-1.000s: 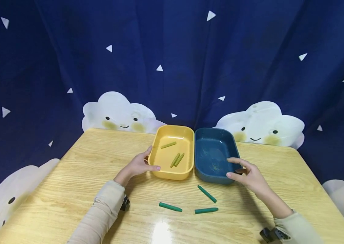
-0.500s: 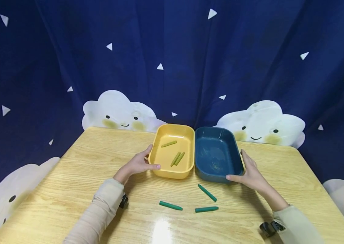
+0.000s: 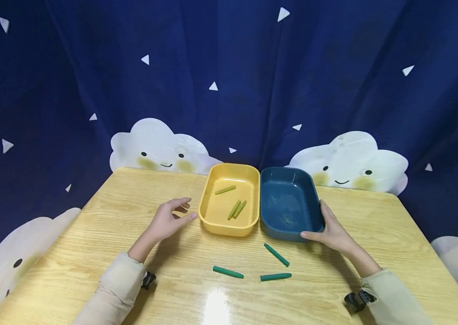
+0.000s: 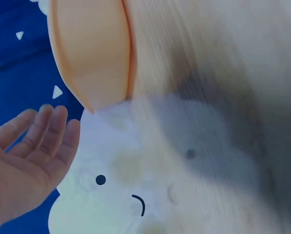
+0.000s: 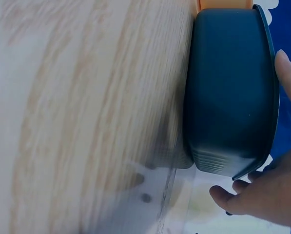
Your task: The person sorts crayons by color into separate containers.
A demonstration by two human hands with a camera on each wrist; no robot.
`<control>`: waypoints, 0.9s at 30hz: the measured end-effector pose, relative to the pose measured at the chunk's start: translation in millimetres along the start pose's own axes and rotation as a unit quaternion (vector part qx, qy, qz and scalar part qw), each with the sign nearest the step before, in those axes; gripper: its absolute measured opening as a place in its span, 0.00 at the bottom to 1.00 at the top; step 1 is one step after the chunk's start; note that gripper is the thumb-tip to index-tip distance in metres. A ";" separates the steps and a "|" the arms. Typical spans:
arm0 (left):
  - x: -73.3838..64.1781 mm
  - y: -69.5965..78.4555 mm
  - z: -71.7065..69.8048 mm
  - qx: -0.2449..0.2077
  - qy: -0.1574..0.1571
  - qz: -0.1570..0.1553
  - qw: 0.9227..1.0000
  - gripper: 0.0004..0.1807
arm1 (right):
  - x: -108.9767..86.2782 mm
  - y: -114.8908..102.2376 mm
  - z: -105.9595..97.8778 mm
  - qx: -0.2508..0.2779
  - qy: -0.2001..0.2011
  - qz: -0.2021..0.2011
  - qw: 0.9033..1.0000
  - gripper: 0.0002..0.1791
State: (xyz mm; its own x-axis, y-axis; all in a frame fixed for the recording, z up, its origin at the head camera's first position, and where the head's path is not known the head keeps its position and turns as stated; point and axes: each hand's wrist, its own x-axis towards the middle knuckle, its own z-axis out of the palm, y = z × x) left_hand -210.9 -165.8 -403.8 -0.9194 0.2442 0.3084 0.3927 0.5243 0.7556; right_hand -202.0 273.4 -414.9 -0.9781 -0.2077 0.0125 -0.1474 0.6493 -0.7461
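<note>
Two tubs sit side by side at the table's back in the head view. Several yellowish-green crayons lie inside the yellow tub; the dark blue tub holds none. My left hand hovers just left of the yellow tub, apart from it, with loosely bent fingers and nothing held. My right hand grips the blue tub's near right corner, thumb on the front rim and fingers along the right side. In the right wrist view the thumb meets the rim. Three green crayons lie loose in front of the tubs.
The wooden table ends at a dark blue curtain with white cloud and triangle prints. Bare wood surrounds the green crayons. Both wrists carry small black cameras.
My left hand has let go of the yellow tub and moved left. My right hand has closed in on the blue tub's corner, its fingers shifting from over the rim to the outer side.
</note>
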 end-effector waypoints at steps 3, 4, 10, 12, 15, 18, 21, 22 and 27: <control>-8.1 4.7 0.0 -0.029 -0.007 0.019 0.999 0.25 | 0.3 1.0 -0.1 0.005 -0.001 0.000 1.000 0.64; -10.5 5.9 0.9 -0.038 -0.011 0.025 0.999 0.25 | 0.5 1.2 0.0 0.006 -0.002 0.001 1.000 0.64; -23.2 19.3 10.6 -0.077 -0.066 0.050 0.994 0.19 | 1.0 1.5 0.5 0.008 -0.006 0.008 1.000 0.64; -26.3 31.7 12.5 -0.079 -0.088 0.060 0.991 0.15 | 0.8 1.2 0.1 0.009 -0.005 0.007 1.000 0.64; -27.6 34.5 20.4 -0.086 -0.114 0.078 0.987 0.13 | 1.1 1.5 -0.3 0.008 -0.004 0.008 1.000 0.64; -26.8 28.9 30.8 -0.087 -0.142 0.091 0.982 0.12 | 1.3 0.2 -0.5 0.011 -0.003 0.008 1.000 0.64; -25.3 25.7 40.3 -0.077 -0.183 0.095 0.976 0.12 | 0.8 -1.0 -0.3 0.014 -0.003 0.008 1.000 0.64; -24.6 26.2 43.0 -0.070 -0.196 0.097 0.973 0.12 | 0.6 -1.4 -0.2 0.015 -0.004 0.008 1.000 0.64; -19.7 28.3 55.1 -0.012 -0.255 0.127 0.958 0.09 | 0.0 -1.9 0.4 0.018 -0.005 0.009 1.000 0.64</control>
State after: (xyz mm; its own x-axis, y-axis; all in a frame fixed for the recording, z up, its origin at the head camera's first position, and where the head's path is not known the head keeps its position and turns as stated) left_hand -180.4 -110.8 -420.3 -0.6605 0.7322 0.1662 0.5961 0.3768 0.7090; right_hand -201.7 271.9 -413.8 -0.9790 -0.2037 -0.0075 -0.1244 0.6262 -0.7697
